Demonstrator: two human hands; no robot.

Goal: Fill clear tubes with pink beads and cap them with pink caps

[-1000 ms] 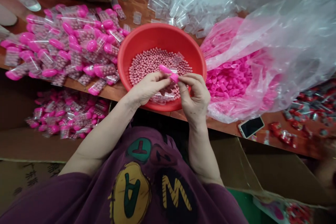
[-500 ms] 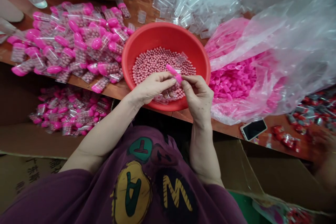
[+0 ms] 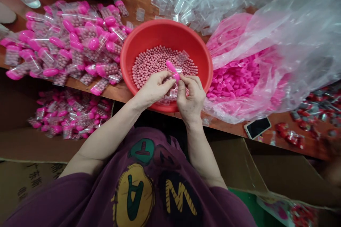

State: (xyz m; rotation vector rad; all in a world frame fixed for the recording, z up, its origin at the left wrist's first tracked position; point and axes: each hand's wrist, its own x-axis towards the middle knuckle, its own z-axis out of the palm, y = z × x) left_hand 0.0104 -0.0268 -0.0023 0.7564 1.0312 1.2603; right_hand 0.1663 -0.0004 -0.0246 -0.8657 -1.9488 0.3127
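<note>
Over a red plastic basin [image 3: 165, 28] my left hand [image 3: 156, 87] and my right hand [image 3: 190, 94] meet at the middle. Between their fingertips is a small tube with a bright pink cap [image 3: 172, 67]. My right fingers pinch its lower end, and my left fingers press against it from the other side. Its clear body is mostly hidden by my fingers. The basin holds a layer of small pink beads [image 3: 151, 65], with a few clear plastic packets [image 3: 183, 56] lying on them.
Filled pink-capped tubes [image 3: 71, 42] are heaped on the wooden table, with more in a box below [image 3: 70, 113]. Loose clear tubes [image 3: 186, 0] lie behind the basin. To the right are a plastic bag of pink caps [image 3: 234, 81], a phone [image 3: 257, 127] and red packets [image 3: 290, 138].
The pink-capped tube has turned from pointing left to a steeper, more upright angle. My right hand has moved closer to my left hand.
</note>
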